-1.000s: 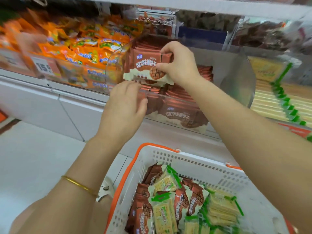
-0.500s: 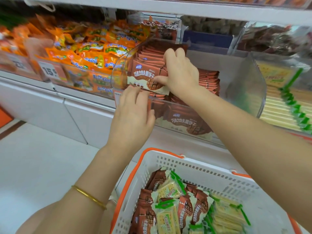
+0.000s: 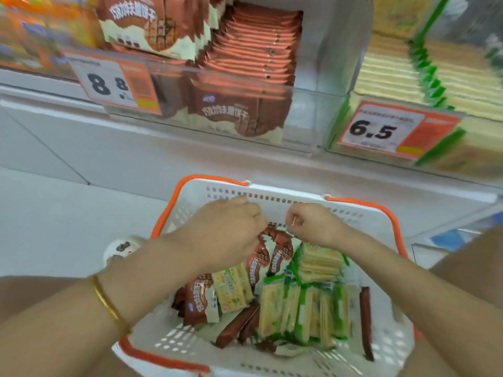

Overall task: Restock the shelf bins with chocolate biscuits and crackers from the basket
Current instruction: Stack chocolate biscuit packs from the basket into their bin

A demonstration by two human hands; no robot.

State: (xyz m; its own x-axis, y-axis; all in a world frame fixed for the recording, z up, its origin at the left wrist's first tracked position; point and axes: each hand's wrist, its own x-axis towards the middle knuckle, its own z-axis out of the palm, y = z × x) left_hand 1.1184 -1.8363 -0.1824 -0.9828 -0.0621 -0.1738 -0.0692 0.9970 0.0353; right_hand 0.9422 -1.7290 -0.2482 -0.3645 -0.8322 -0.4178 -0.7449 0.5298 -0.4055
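Both hands are down inside the white basket (image 3: 285, 198) with orange handles. My left hand (image 3: 226, 232) curls over the top of the brown chocolate biscuit packs (image 3: 272, 250) that stand upright at the basket's far end. My right hand (image 3: 313, 224) is closed, pinching the upper edge of one of those packs. More brown packs (image 3: 197, 300) and green-and-cream cracker packs (image 3: 302, 308) lie in the basket. Above, the clear chocolate biscuit bin (image 3: 245, 50) holds rows of brown packs. The cracker bin (image 3: 408, 69) to its right holds green-edged packs.
Price tags reading 8.8 (image 3: 109, 83) and 6.5 (image 3: 381, 130) hang on the bin fronts. Orange snack packs (image 3: 35, 34) fill the bin at far left. White cabinet panels (image 3: 81, 137) run below the shelf. A shoe (image 3: 122, 247) shows left of the basket.
Both hands have left the chocolate biscuit bin and dropped into the basket, closing on brown packs there. The view has tilted down; the pack held earlier stays in the bin.
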